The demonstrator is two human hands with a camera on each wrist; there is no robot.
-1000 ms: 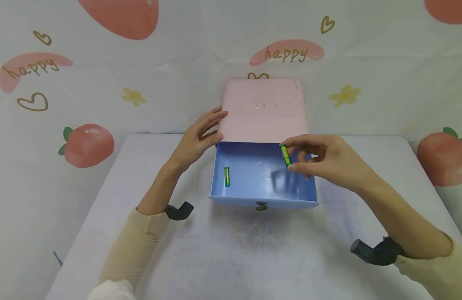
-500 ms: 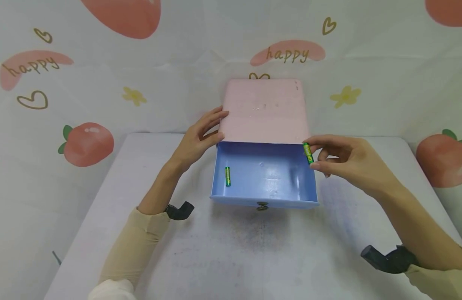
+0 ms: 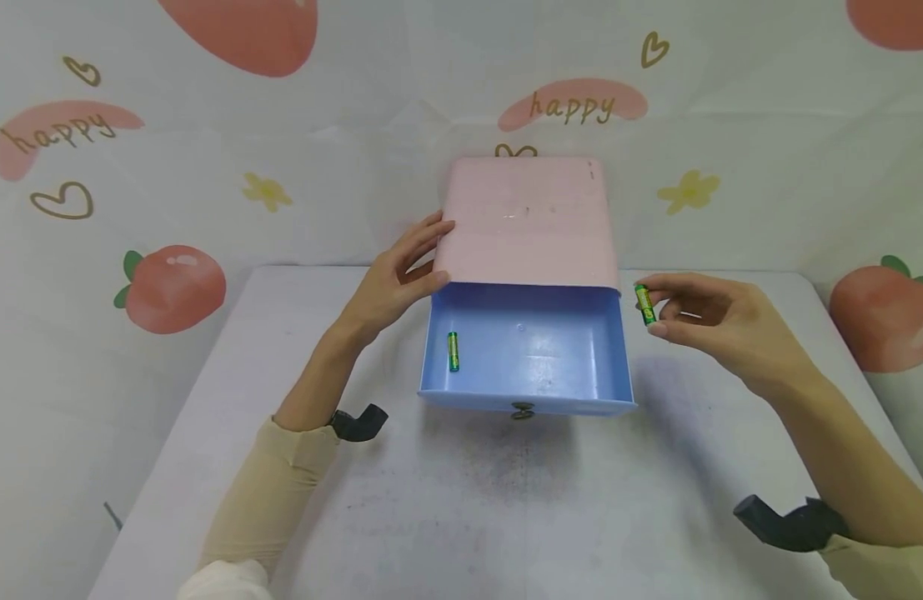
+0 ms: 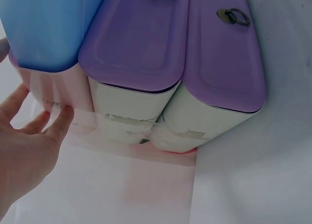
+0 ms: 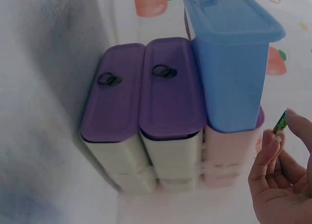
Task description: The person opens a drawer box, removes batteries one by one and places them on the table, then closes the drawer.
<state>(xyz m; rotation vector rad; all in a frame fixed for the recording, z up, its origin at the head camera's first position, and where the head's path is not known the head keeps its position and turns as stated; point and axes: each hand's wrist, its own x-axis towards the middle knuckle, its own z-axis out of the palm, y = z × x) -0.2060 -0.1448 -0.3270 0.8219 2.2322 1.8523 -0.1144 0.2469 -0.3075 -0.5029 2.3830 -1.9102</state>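
A pink-topped drawer cabinet (image 3: pixel 529 233) stands at the back of the table, its blue top drawer (image 3: pixel 562 379) pulled out. Inside that drawer, near the left wall, lies one green battery (image 3: pixel 453 352). My left hand (image 3: pixel 389 287) rests with extended fingers against the left side of the cabinet. Just off the drawer's right side, in the air, my right hand (image 3: pixel 724 329) pinches a second green battery (image 3: pixel 645 305) between thumb and fingers. The right wrist view shows this pinched battery (image 5: pixel 280 122) too, its lower end partly covered by fingertips.
Below the blue drawer are two closed purple drawers (image 4: pixel 134 41) with ring pulls, seen in both wrist views. A ring pull (image 3: pixel 522 411) also hangs on the blue drawer's front. Behind the white table (image 3: pixel 446 517) hangs a printed cloth (image 3: pixel 371 125).
My right hand has carried the pinched battery rightward, from above the blue drawer to outside its right edge. The left hand and the battery in the drawer have stayed put.
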